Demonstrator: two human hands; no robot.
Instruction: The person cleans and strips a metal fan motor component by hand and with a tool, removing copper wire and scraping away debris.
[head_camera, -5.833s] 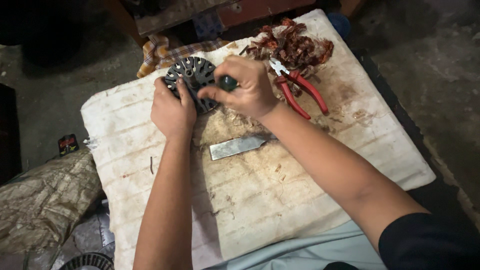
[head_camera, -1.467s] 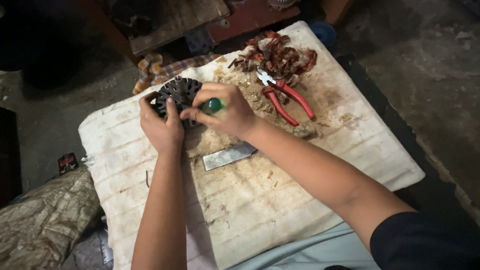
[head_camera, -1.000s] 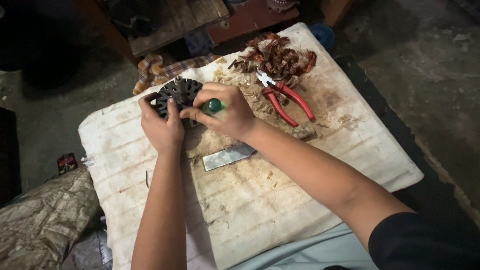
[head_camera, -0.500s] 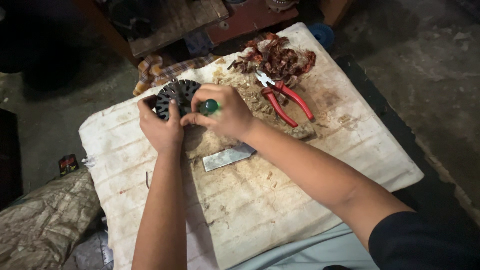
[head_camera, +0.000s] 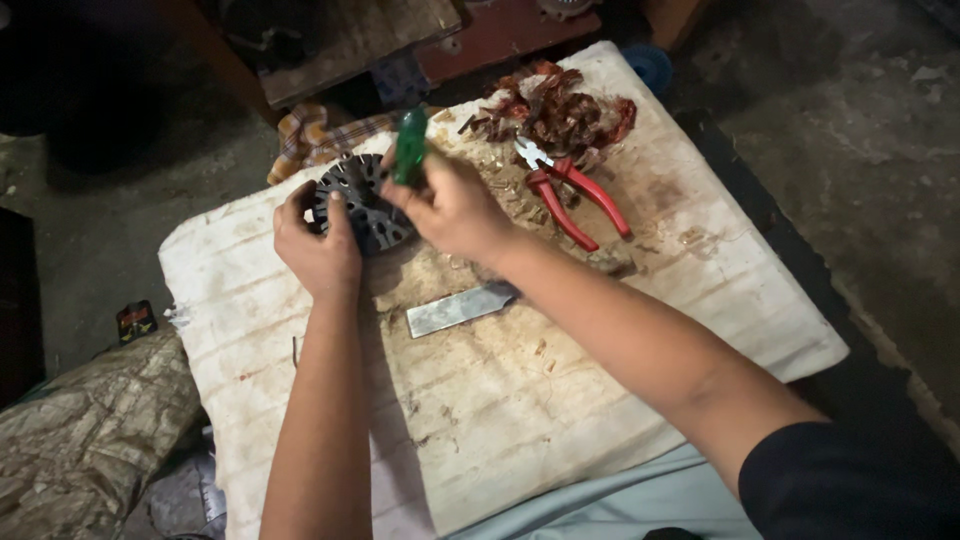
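A dark round slotted metal motor core (head_camera: 362, 200) stands on a stained white padded board (head_camera: 500, 400). My left hand (head_camera: 318, 248) grips its near left side. My right hand (head_camera: 450, 205) is closed around a tool with a green handle (head_camera: 410, 145), likely a screwdriver, handle pointing up and the tip hidden beside the core. Both hands meet at the core.
Red-handled pliers (head_camera: 575, 190) lie right of my right hand, beside a heap of reddish copper wire scraps (head_camera: 560, 105). A flat metal blade (head_camera: 458, 308) rests on the board below my hands. Wooden planks (head_camera: 350, 40) and a checked cloth (head_camera: 310, 140) lie beyond the board.
My right hand has swung the green-handled tool from lying sideways against the core to pointing upward. My left hand stays on the core.
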